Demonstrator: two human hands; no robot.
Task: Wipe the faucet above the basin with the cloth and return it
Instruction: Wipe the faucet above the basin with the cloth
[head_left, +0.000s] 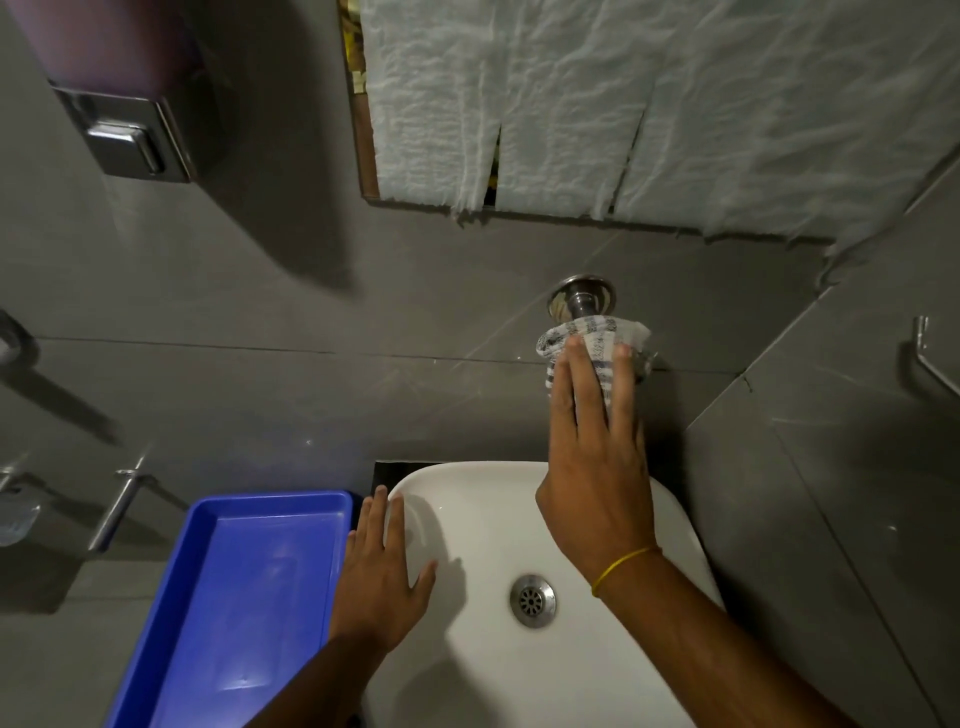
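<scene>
Fingers (576, 384) of the right hand (597, 467) are stretched almost straight and spread slightly, and are pressed flat over the cloth (592, 338), which is wrapped around the faucet (582, 299) and held there between fingers and thumb. The cloth is a soft woven piece, pale with dark stripes, bunched into a loose sleeve. Only the faucet's polished metal stem and round wall flange are seen beyond the cloth; the rest is covered. Its long axis runs from the grey tiled wall (311, 312) out toward the near side, above the far rim of the basin (519, 519). A thin yellow band (623, 564) is worn on the right wrist.

The left hand (384, 566) is laid open, palm down, on the left rim of the basin, with nothing grasped and its fingers loosely spread. The basin is smooth, white and rounded-rectangular, with a perforated metal drain (532, 600) at its middle. A glossy blue plastic tray (249, 597) is set just left of the basin, touching it or nearly so. White crinkled paper sheets (623, 104) are hung over the frame above the faucet.
</scene>
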